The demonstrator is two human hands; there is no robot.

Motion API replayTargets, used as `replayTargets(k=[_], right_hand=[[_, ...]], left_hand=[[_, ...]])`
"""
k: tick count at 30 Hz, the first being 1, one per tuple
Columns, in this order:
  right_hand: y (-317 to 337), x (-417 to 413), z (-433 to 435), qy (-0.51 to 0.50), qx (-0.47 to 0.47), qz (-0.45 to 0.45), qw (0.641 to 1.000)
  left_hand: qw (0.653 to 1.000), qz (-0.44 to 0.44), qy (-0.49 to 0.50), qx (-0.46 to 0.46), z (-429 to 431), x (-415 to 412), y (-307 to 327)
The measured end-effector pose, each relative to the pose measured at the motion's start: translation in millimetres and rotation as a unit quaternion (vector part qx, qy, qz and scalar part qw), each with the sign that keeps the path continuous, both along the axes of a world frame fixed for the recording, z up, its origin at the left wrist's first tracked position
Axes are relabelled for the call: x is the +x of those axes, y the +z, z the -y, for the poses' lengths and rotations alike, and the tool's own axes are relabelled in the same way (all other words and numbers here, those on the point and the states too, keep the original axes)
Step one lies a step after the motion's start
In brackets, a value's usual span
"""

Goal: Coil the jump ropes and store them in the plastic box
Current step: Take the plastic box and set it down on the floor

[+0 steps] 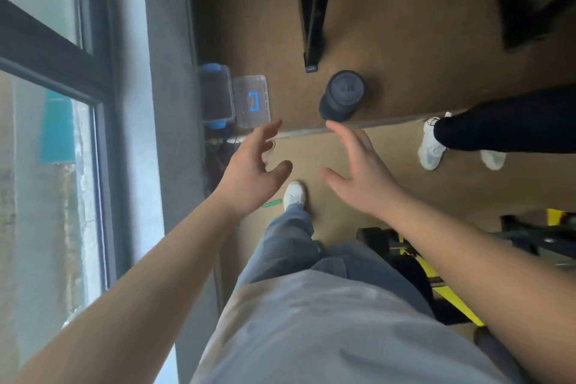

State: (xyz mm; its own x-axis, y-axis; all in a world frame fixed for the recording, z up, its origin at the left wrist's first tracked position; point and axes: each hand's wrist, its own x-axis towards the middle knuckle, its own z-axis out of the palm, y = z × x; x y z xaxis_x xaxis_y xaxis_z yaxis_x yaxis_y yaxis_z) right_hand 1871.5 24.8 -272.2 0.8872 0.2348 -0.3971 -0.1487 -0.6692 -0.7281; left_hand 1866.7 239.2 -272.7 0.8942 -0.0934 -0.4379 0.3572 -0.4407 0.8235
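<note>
A clear plastic box (216, 97) with blue clips stands on the floor against the wall. Its clear lid (252, 101), with a blue mark on it, lies just to its right. A tangle of jump ropes (218, 150) lies on the floor by the wall below the box, partly hidden behind my left hand. A green handle (271, 203) lies beside my shoe. My left hand (252, 174) and my right hand (358, 171) are both stretched out in the air with fingers spread, palms facing each other, holding nothing.
A dark round weight (343, 95) stands right of the lid. Black equipment legs (313, 9) rise beyond it. Another person's legs and white shoes (431, 143) stand at the right. Yellow and black gear (417, 262) sits low right. A window and wall run along the left.
</note>
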Motion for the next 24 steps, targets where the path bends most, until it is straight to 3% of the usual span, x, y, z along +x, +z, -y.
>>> replayTargets(k=[6, 11, 19, 24], right_hand=[[5, 83, 16, -0.026, 0.006, 0.019, 0.999], [2, 143, 37, -0.015, 0.022, 0.014, 1.0], [-2, 261, 86, 0.094, 0.027, 0.029, 0.995], [10, 336, 131, 0.19, 0.019, 0.022, 0.981]], left_hand=[[0.999, 0.01, -0.028, 0.016, 18, 86, 6], [1.0, 0.017, 0.009, 0.014, 36, 137, 11], [0.994, 0.003, 0.1, 0.048, 94, 204, 11], [0.978, 0.007, 0.204, 0.045, 153, 250, 19]])
